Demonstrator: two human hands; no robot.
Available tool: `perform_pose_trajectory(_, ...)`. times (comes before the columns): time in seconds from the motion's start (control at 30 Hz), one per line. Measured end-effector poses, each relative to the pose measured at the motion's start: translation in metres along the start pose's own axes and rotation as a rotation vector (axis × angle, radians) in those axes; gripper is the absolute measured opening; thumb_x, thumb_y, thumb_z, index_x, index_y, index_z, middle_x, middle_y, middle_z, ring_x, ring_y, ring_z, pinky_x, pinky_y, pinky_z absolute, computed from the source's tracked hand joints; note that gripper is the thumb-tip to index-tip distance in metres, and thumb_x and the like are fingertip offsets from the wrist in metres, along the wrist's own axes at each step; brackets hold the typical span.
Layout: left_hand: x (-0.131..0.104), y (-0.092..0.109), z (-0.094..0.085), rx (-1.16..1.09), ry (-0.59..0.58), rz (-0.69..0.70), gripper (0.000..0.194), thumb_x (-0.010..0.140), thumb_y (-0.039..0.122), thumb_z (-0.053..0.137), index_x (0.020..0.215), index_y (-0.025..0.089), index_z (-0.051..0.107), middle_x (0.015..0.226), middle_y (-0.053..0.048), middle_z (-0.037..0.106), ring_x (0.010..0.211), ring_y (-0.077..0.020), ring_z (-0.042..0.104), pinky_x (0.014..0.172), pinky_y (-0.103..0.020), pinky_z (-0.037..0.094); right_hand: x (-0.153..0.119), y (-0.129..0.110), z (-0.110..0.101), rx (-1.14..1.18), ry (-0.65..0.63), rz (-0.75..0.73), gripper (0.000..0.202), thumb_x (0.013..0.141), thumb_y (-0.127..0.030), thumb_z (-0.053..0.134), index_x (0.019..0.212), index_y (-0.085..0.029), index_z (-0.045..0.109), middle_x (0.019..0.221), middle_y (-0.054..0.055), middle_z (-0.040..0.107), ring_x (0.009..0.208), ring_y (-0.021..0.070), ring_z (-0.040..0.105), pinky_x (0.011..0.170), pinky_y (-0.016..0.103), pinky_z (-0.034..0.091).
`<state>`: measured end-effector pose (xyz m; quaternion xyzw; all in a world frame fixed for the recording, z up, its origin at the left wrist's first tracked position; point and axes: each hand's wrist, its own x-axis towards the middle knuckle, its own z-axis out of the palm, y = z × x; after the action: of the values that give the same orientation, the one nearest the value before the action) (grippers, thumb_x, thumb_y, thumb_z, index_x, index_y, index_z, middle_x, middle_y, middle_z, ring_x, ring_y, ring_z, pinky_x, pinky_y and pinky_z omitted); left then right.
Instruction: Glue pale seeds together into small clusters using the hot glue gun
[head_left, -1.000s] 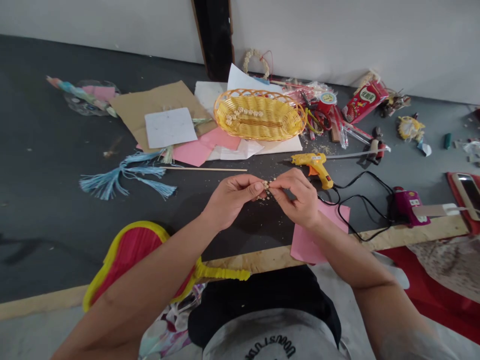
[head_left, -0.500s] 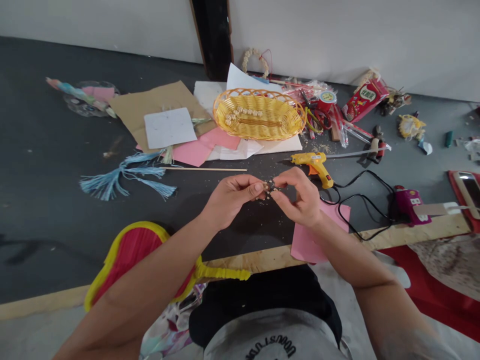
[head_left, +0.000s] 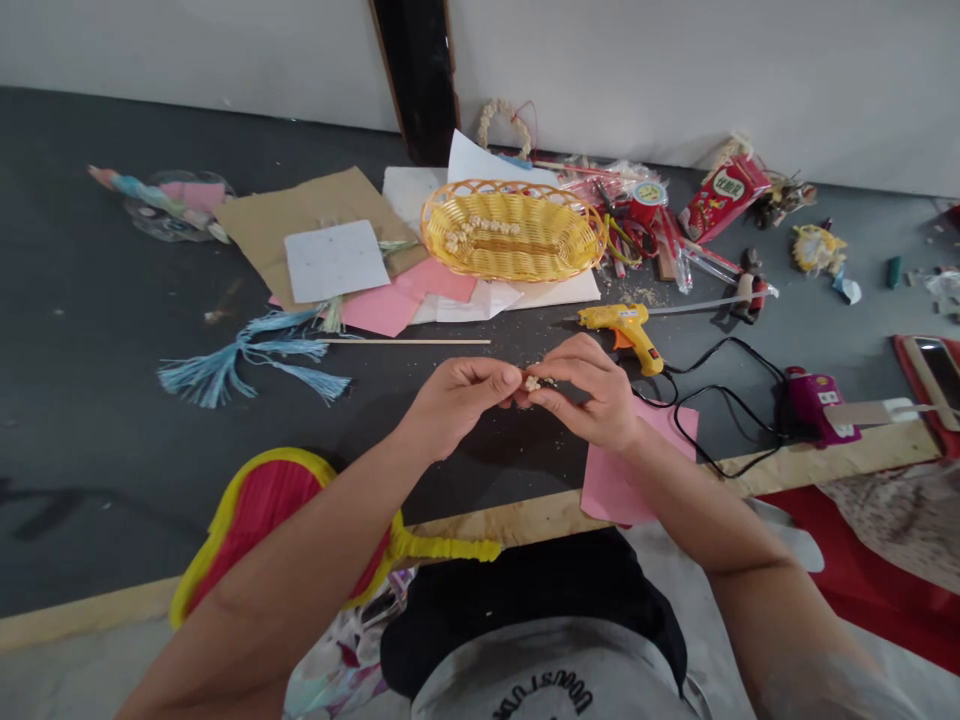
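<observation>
Between my fingertips, over the dark table, is a small cream flower-shaped piece (head_left: 532, 384). My left hand (head_left: 469, 400) pinches at its left side, thumb on top and fingers curled beneath. From the right, the thumb and forefinger of my right hand (head_left: 592, 395) close around the same piece. Fingers partly cover it. Tiny pale crumbs dot the table behind the hands. Beyond them stands a yellow woven basket (head_left: 517, 262) holding several similar cream pieces (head_left: 484, 228). A yellow glue gun (head_left: 626, 328) lies just past my right hand.
A thin stick (head_left: 409, 342) and blue tassels (head_left: 225, 360) lie to the left. A red fan with yellow edging (head_left: 281, 475) overlaps the table's front edge beneath my left forearm. Pink paper (head_left: 607, 485) is under my right wrist. A black cord (head_left: 739, 400) runs to a purple power socket (head_left: 814, 405).
My right fingers have moved slightly left, nearer the left fingertips. The cream piece now shows its flower shape more plainly between them. The view has shifted a little.
</observation>
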<state>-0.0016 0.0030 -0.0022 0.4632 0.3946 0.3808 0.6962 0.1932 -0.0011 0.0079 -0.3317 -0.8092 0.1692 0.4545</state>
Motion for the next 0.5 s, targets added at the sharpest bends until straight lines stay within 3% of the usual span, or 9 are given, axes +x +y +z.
perform_pose_trajectory(0.07,-0.0001,0.0,0.0001,-0.017,0.004,0.0,0.038,0.075,0.058,0.074,0.075,0.02,0.08,0.071,-0.006,0.073,0.065,-0.0144,0.059,0.063,-0.026,0.044,0.0003,-0.0004,-0.0007,-0.014,0.017,-0.016,0.011,0.09,-0.029,0.067,0.098,-0.022,0.07,0.084,0.005,0.072,0.08,0.0177,0.067,0.075,0.036,0.054)
perform_pose_trajectory(0.33,-0.0003,0.005,0.0029,-0.04,0.026,-0.018,0.022,0.07,0.039,0.084,0.069,0.019,0.077,0.067,-0.002,0.068,0.064,-0.0115,0.057,0.064,-0.024,0.044,-0.0029,0.0045,0.0017,-0.105,-0.001,0.015,0.01,0.09,-0.03,0.067,0.096,-0.023,0.071,0.087,0.005,0.071,0.08,0.0179,0.065,0.075,0.037,0.053)
perform_pose_trajectory(0.5,-0.0002,0.0055,0.0025,-0.049,0.017,-0.021,0.021,0.071,0.038,0.084,0.068,0.018,0.077,0.064,-0.002,0.069,0.061,-0.0114,0.057,0.062,-0.024,0.045,-0.0029,0.0056,-0.0007,-0.065,-0.018,-0.059,0.018,0.089,-0.033,0.068,0.103,-0.022,0.07,0.089,0.006,0.07,0.083,0.0187,0.066,0.078,0.039,0.054)
